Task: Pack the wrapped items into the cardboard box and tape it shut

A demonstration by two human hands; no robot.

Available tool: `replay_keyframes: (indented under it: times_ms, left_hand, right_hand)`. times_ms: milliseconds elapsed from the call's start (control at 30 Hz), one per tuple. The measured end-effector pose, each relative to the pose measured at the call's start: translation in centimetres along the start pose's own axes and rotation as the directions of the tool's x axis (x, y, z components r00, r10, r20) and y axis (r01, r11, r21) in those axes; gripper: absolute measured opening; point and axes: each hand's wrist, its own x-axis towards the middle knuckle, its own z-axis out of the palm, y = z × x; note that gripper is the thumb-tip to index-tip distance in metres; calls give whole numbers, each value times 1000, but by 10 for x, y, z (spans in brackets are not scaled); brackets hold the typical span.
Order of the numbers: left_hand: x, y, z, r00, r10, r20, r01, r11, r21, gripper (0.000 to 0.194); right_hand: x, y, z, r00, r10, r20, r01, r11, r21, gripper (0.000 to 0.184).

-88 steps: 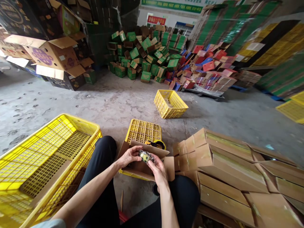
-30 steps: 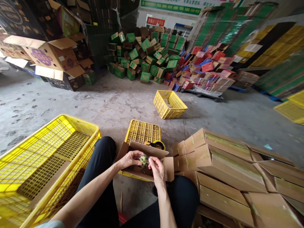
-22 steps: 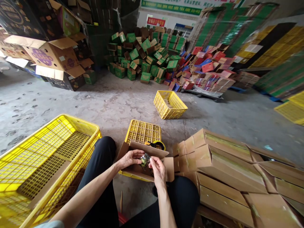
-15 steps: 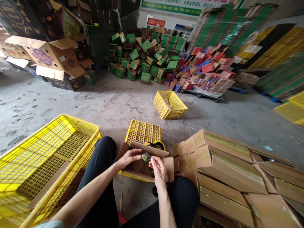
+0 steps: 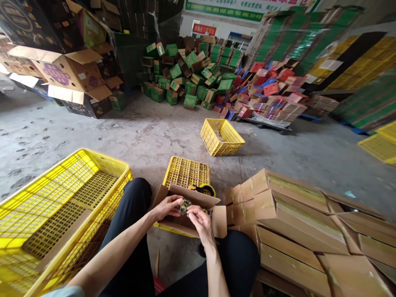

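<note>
A small clear plastic packet with dark and yellow-green contents (image 5: 185, 206) is held above an open cardboard box (image 5: 193, 194). My left hand (image 5: 168, 208) is closed, its fingertips on the packet's left side. My right hand (image 5: 201, 220) pinches the packet's lower right edge. What exactly is inside the packet is too small to tell. The box rests on an upturned yellow crate (image 5: 187, 170) between my knees. Just behind the box, a black and yellow tape dispenser (image 5: 204, 189) lies on the crate. My hands hide part of the box's inside.
A large yellow crate (image 5: 88, 220) stands at my left, with a cardboard strip inside. Stacked cardboard boxes (image 5: 297, 218) rise close on my right. A smaller yellow crate (image 5: 221, 148) sits ahead on the concrete floor. Farther back are heaps of green boxes (image 5: 189, 101) and red boxes (image 5: 270, 88).
The packet has shifted slightly left and turned between my hands. My right hand has moved left with it, and my left fingers have closed on its left side.
</note>
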Motion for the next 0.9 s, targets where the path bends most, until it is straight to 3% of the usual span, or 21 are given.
replay_keyframes:
  times_ms: [300,467,633,900]
  left_hand:
    - [0,2,1,983,183,11,-182,981,-66,80]
    - [-2,3,3,969,231,84,-230,973,-20,94]
    - [2,1,1,943,318,100,-321,947,16,91]
    - [2,-1,-2,955,226,190,-231,973,4,71]
  right_hand:
    - [0,-2,-5,1000,15,2,-15,1000,-22,34]
    - [3,5,-9,990,38,-139,-35,999,23,34]
    - [7,11,-8,982,102,-159,-93,994,66,57]
    - [7,15,-7,987,112,-115,-107,993,51,62]
